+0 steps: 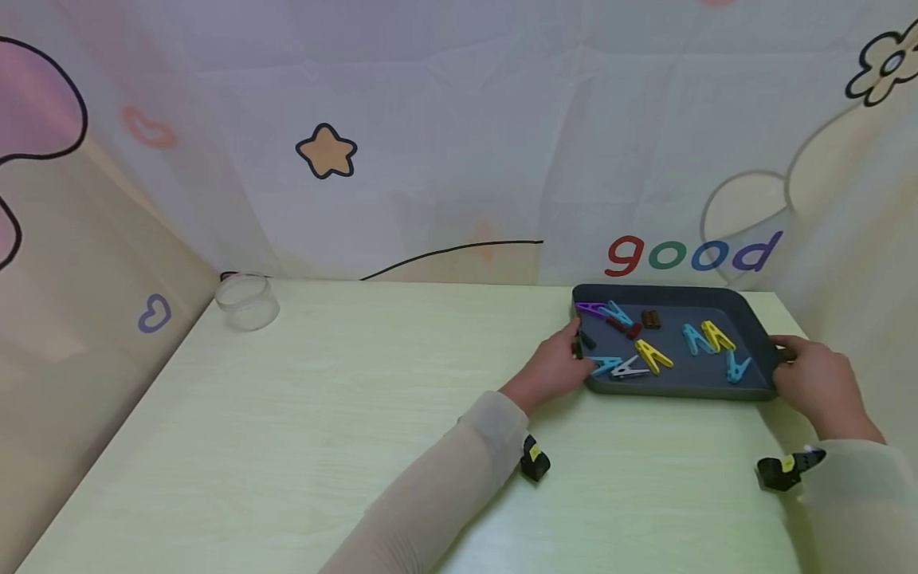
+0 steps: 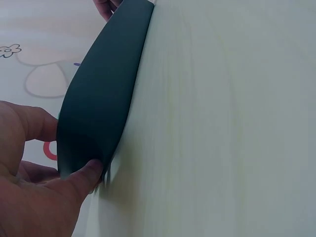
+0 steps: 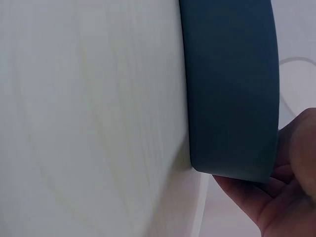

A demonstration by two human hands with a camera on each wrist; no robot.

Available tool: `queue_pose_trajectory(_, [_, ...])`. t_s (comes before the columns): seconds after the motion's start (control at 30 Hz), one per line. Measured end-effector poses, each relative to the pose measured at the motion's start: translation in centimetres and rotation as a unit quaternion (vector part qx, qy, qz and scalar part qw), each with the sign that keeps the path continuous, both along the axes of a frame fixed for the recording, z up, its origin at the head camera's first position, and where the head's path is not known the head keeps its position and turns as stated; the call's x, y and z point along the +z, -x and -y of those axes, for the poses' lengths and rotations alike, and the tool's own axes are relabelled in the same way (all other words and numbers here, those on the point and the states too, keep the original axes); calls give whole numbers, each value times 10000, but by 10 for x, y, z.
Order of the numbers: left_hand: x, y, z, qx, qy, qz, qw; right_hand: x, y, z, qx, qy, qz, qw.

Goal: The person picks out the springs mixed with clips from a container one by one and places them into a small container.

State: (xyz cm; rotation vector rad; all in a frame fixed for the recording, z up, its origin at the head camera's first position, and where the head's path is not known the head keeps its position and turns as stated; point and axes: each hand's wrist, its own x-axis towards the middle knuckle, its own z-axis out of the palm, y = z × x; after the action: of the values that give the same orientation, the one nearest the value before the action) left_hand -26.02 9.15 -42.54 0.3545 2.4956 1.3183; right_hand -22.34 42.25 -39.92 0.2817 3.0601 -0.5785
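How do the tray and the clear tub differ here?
The tray is dark and opaque; the tub is see-through. The tray is roughly rectangular; the tub is round. The left hand and right hand grip the tray; neither touches the tub. Both are near the far edge of the table.

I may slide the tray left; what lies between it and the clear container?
In the head view, the left hand grips the tray at its left end; from there to the clear container, the tabletop is bare.
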Motion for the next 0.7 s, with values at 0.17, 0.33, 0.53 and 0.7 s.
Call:
queue_pose_trajectory(0.17, [1, -1, 6, 36, -29, 74, 10000, 0, -1, 4, 67, 22, -11, 10000])
queue_pose_trajectory(0.33, [2, -2, 11, 84, -92, 155, 9998, -1, 0, 9, 94, 8, -118, 9999])
queue_pose_trajectory(0.53, [1, -4, 17, 108, -153, 275, 9994, -2, -2, 14, 69, 69, -170, 9998])
queue_pose_trajectory(0.7, [2, -6, 20, 115, -181, 282, 9994, -2, -2, 17, 83, 98, -194, 9997])
